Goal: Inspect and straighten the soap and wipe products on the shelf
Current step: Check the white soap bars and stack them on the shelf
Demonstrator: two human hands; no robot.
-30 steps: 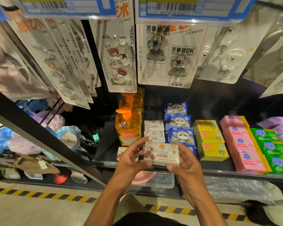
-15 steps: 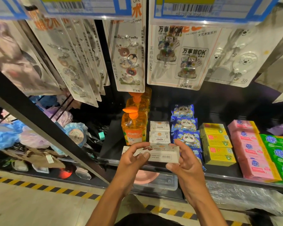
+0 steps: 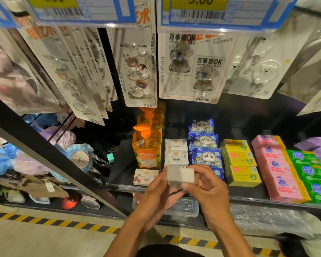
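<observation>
Soap between left hand, right hand

bare shelf left of orange bottle; hanging cards overhead.

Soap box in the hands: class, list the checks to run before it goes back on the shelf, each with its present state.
1. Left hand and right hand both grip the soap box: ok.
2. Printed face turned up: not ok, a plain side shows.
3. Row of white boxes behind it lined up: ok.
4. Free gap at the row's front: cannot tell, the hands cover it.
5. Cherry-print box in its row: not ok, it lies alone before the orange pump bottle.
</observation>
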